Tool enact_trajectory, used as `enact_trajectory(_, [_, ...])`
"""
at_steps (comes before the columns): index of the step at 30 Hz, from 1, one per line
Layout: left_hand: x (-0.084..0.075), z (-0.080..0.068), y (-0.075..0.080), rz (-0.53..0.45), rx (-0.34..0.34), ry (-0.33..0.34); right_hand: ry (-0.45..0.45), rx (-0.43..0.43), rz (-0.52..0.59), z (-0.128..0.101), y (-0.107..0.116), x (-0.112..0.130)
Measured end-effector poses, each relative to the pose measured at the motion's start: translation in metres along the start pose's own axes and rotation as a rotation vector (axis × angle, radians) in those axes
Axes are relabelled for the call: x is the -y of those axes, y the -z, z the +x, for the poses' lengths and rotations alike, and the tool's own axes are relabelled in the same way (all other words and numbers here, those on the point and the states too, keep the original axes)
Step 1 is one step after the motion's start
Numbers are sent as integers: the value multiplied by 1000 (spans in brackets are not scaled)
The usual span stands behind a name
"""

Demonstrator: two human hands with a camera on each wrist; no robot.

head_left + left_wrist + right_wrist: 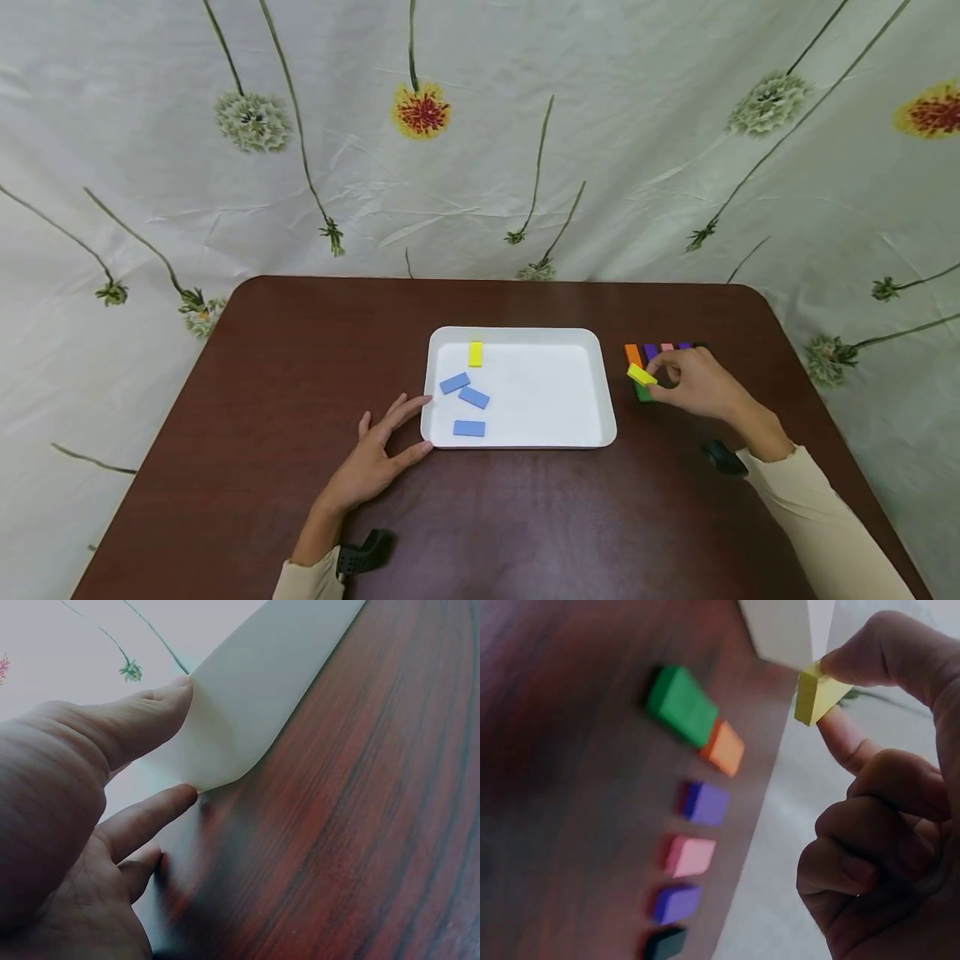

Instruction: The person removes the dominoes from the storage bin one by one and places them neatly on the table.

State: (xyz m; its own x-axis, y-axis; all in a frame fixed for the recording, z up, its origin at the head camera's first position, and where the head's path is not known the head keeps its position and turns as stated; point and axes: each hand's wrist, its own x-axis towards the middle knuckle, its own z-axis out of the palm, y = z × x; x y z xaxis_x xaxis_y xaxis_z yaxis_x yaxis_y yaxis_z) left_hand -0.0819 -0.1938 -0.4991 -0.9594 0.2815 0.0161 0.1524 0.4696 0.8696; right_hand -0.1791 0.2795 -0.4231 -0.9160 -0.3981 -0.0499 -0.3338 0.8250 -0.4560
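Observation:
A white tray (pixel 607 417) lies mid-table with one yellow block (pixel 476 353) and three blue blocks (pixel 472 397) in its left part. My left hand (pixel 382 458) lies flat on the table, straight fingers touching the tray's near left corner (pixel 217 769). My right hand (pixel 693 385) pinches a yellow block (pixel 641 375) between thumb and forefinger, lifted just above the row of blocks right of the tray. In the right wrist view that yellow block (pixel 817 694) is held clear of a green block (pixel 681 705), an orange block (pixel 723 748), purple, pink and dark ones.
The brown table (pixel 262 400) has rounded far corners and a flowered cloth (pixel 480 142) hangs behind it. Black wrist straps (pixel 363 554) sit on both forearms. The row of coloured blocks (pixel 651 354) lies between the tray and the table's right edge.

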Motion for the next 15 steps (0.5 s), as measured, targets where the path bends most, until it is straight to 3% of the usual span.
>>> enact_trajectory(15, [-1,-1,0,-1,1,6,-165,12,-1,-19,-6,-34])
